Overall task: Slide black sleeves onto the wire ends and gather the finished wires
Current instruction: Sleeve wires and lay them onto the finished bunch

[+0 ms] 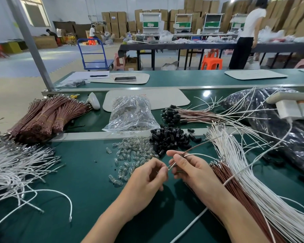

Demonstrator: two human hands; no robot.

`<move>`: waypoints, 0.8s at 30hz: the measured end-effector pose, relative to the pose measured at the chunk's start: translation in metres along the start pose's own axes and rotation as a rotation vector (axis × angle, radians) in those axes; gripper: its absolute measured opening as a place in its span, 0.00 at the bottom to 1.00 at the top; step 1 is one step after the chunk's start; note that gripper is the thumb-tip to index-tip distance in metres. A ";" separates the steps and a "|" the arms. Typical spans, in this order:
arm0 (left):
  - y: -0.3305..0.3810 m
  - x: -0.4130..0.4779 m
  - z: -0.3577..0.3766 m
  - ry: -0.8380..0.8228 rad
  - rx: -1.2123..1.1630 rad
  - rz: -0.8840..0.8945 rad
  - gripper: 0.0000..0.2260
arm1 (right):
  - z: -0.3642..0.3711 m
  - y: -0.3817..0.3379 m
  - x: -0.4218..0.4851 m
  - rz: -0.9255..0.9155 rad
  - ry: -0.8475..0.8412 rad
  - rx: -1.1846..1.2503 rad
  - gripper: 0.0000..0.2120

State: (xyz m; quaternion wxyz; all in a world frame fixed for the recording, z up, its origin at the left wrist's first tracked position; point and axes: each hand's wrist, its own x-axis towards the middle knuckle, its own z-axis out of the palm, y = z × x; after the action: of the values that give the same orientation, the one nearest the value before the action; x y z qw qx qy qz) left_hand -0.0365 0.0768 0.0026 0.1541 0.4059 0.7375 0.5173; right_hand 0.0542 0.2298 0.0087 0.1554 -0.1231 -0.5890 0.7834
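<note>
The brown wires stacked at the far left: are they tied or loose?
Tied. The brown wires lie in separate bundles, with thin yellow bands round them.

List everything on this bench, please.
black sleeves: one loose pile, black, bench centre
clear parts: many, clear, left of sleeves
plastic bag: one, clear, behind the parts
sleeved wires: one sheaf, brown-white, behind the sleeves
brown bundles: several, brown, far left
white wires: one heap, white, near left
wire stock: many, white over brown, right
dark bag: one, black, far right
held wires: two, brown and white, in the hands
left hand: pinches the wire tips
right hand: grips the held wires
</note>
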 end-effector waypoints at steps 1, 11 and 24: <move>0.000 0.000 0.000 -0.003 0.003 0.001 0.07 | 0.001 0.001 0.000 -0.004 -0.002 0.021 0.15; -0.004 0.000 0.002 0.066 -0.007 0.023 0.07 | 0.004 0.005 0.002 0.032 -0.020 0.081 0.19; -0.008 0.000 0.004 0.084 -0.013 0.026 0.09 | 0.010 0.004 -0.003 -0.031 0.028 -0.097 0.15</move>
State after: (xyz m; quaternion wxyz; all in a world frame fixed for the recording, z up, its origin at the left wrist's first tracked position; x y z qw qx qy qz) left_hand -0.0373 0.0783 -0.0065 0.1192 0.3923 0.7345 0.5407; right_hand 0.0528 0.2182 0.0076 0.1694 -0.1322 -0.6261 0.7496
